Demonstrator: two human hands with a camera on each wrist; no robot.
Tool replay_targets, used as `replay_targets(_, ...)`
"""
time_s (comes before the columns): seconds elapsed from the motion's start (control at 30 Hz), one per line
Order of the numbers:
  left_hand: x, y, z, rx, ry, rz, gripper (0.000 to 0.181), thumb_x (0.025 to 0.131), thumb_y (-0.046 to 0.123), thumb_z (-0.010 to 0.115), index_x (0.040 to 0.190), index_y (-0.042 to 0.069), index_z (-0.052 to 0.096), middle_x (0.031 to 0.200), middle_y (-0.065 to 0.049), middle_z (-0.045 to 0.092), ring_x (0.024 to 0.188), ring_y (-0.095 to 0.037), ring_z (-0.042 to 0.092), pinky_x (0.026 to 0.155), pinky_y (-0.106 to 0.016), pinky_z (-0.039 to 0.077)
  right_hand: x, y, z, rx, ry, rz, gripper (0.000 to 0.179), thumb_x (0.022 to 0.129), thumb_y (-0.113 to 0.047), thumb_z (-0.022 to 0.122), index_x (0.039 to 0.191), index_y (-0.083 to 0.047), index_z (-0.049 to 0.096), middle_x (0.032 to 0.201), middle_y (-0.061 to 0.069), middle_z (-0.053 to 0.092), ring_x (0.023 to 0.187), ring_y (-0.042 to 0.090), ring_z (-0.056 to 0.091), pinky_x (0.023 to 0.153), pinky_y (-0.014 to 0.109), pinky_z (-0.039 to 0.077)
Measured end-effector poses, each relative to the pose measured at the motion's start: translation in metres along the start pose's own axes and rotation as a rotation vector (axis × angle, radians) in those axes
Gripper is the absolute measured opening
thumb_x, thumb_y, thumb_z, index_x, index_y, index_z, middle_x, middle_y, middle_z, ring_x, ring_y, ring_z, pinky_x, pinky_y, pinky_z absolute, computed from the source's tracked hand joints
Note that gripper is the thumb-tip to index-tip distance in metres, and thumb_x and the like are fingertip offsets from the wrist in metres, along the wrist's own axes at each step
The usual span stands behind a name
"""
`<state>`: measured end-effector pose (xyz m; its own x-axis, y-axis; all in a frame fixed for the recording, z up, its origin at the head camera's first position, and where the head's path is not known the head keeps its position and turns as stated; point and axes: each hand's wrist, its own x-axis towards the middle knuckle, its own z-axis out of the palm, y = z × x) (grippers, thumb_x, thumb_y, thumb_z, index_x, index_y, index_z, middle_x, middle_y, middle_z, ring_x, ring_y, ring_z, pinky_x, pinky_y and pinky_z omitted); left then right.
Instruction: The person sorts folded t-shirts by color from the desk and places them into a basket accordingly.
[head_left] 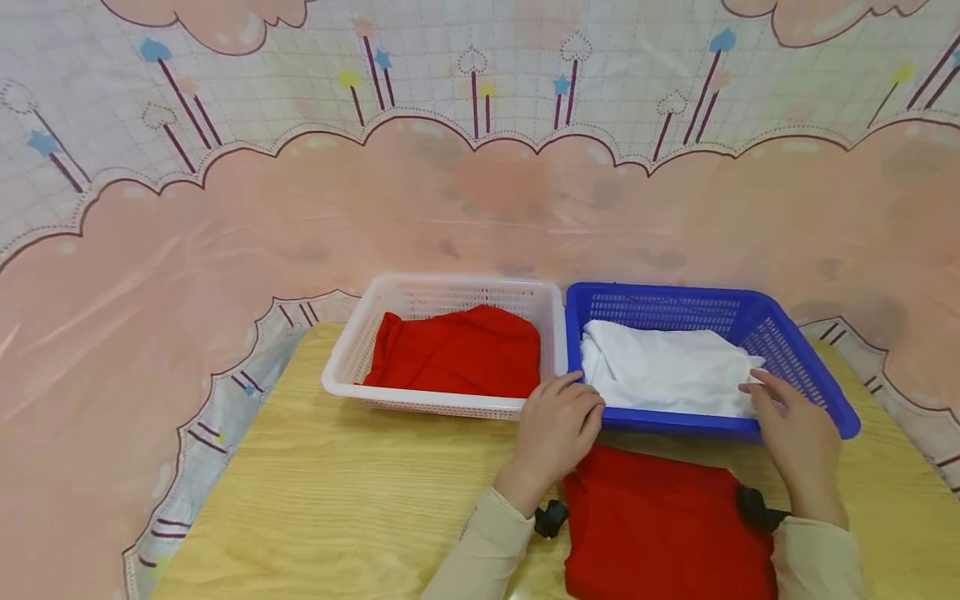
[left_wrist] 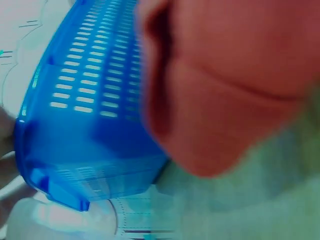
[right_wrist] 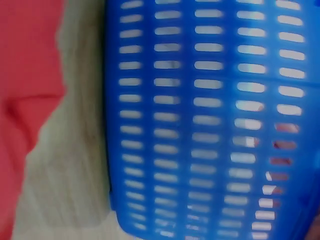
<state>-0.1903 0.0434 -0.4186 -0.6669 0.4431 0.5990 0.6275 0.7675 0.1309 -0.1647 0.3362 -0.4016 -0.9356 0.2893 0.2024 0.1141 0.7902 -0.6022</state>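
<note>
A blue slotted plastic basket [head_left: 701,423] holds a folded white cloth [head_left: 667,367]. My left hand [head_left: 558,429] is at its near left corner, fingers loosely bent over the rim; the thumb is hidden. Over the near right rim, my right hand [head_left: 798,442] has its fingers apart, fingertips close to the white cloth. A folded red cloth [head_left: 667,525] lies on the table between my forearms. In the right wrist view the basket's slotted wall [right_wrist: 180,120] stands beside red cloth [right_wrist: 27,75]. A large blurred reddish shape [left_wrist: 235,85] partly covers the basket in the left wrist view.
A white slotted basket [head_left: 442,401] with another folded red cloth [head_left: 465,354] stands directly left of the blue one. Both stand on a wooden table [head_left: 315,492]. Behind them hangs a pink and white patterned curtain [head_left: 337,217].
</note>
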Motion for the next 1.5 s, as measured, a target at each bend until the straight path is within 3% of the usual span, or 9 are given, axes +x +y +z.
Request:
replay_targets(0.2, -0.012, -0.004, 0.001, -0.164, 0.111, -0.055, 0.017, 0.084, 0.018, 0.056, 0.091, 0.024, 0.070, 0.093, 0.014, 0.065, 0.099, -0.005, 0.054, 0.090, -0.024, 0.039, -0.021, 0.009, -0.007, 0.272, -0.044, 0.062, 0.044, 0.093, -0.043, 0.039, 0.125, -0.016, 0.054, 0.111, -0.002, 0.062, 0.103, 0.009, 0.048, 0.074, 0.026, 0.034)
replay_targets(0.33, -0.022, -0.007, -0.005, -0.394, 0.076, -0.039, 0.017, 0.087, 0.021, 0.055, 0.096, 0.023, 0.070, 0.097, 0.014, 0.064, 0.100, -0.003, 0.054, 0.091, -0.025, 0.037, -0.042, 0.008, -0.014, 0.893, -0.079, 0.034, 0.039, 0.094, -0.024, 0.043, 0.125, 0.000, 0.049, 0.098, 0.000, 0.066, 0.091, 0.002, 0.057, 0.088, 0.010, 0.031)
replay_targets(0.43, -0.034, -0.010, -0.013, -0.676, -0.013, -0.092, 0.019, 0.090, 0.026, 0.052, 0.097, 0.021, 0.069, 0.097, 0.015, 0.064, 0.098, -0.001, 0.054, 0.087, -0.024, 0.040, -0.057, 0.004, -0.015, 1.299, -0.087, -0.067, 0.033, 0.094, -0.004, 0.040, 0.122, 0.012, 0.045, 0.094, 0.013, 0.066, 0.089, 0.019, 0.063, 0.090, 0.020, 0.039)
replay_targets(0.57, -0.048, -0.016, -0.021, -1.047, -0.105, -0.299, 0.024, 0.092, 0.027, 0.049, 0.096, 0.013, 0.068, 0.091, 0.007, 0.066, 0.088, -0.007, 0.059, 0.076, -0.027, 0.047, -0.073, 0.004, -0.014, 1.458, -0.091, -0.121, 0.030, 0.094, 0.003, 0.034, 0.117, 0.014, 0.048, 0.096, 0.017, 0.065, 0.089, 0.025, 0.062, 0.082, 0.027, 0.045)
replay_targets(0.67, -0.057, -0.021, -0.023, -1.269, -0.150, -0.484, 0.028, 0.093, 0.025, 0.047, 0.097, 0.005, 0.066, 0.089, -0.005, 0.066, 0.083, -0.017, 0.062, 0.074, -0.035, 0.049, -0.080, 0.011, -0.011, 1.569, -0.160, -0.062, 0.031, 0.095, 0.001, 0.032, 0.117, 0.011, 0.051, 0.100, 0.017, 0.063, 0.092, 0.025, 0.061, 0.082, 0.029, 0.046)
replay_targets(0.87, -0.075, -0.027, -0.016, -1.510, -0.261, -0.745, 0.040, 0.091, 0.032, 0.049, 0.103, -0.004, 0.060, 0.091, -0.013, 0.064, 0.086, -0.023, 0.061, 0.076, -0.040, 0.048, -0.086, 0.034, 0.004, 1.925, -0.353, -0.045, 0.042, 0.098, -0.002, 0.016, 0.120, 0.010, 0.049, 0.104, 0.023, 0.060, 0.097, 0.032, 0.058, 0.086, 0.037, 0.044)
replay_targets(1.0, -0.090, -0.034, -0.009, -1.609, -0.343, -0.727, 0.049, 0.092, 0.034, 0.046, 0.112, -0.011, 0.052, 0.097, -0.014, 0.063, 0.090, -0.024, 0.060, 0.077, -0.037, 0.048, -0.092, 0.046, 0.013, 1.970, -0.437, -0.006, 0.046, 0.099, -0.007, 0.012, 0.120, 0.005, 0.051, 0.099, 0.022, 0.061, 0.091, 0.031, 0.058, 0.084, 0.036, 0.046)
replay_targets(1.27, -0.103, -0.037, -0.003, -1.751, -0.411, -0.585, 0.047, 0.095, 0.028, 0.040, 0.120, -0.011, 0.045, 0.108, -0.018, 0.058, 0.099, -0.030, 0.057, 0.079, -0.037, 0.048, -0.098, 0.054, 0.018, 1.823, -0.492, 0.092, 0.044, 0.099, -0.009, 0.016, 0.118, -0.003, 0.055, 0.098, 0.014, 0.062, 0.083, 0.024, 0.057, 0.077, 0.029, 0.047)
replay_targets(1.5, -0.095, -0.024, -0.002, -1.657, -0.570, -0.580, 0.042, 0.094, 0.030, 0.044, 0.117, -0.004, 0.053, 0.108, -0.015, 0.061, 0.097, -0.028, 0.059, 0.080, -0.036, 0.048, -0.099, 0.054, 0.019, 1.681, -0.563, 0.094, 0.044, 0.099, -0.009, 0.017, 0.119, -0.007, 0.056, 0.094, 0.008, 0.060, 0.072, 0.017, 0.050, 0.058, 0.025, 0.034)
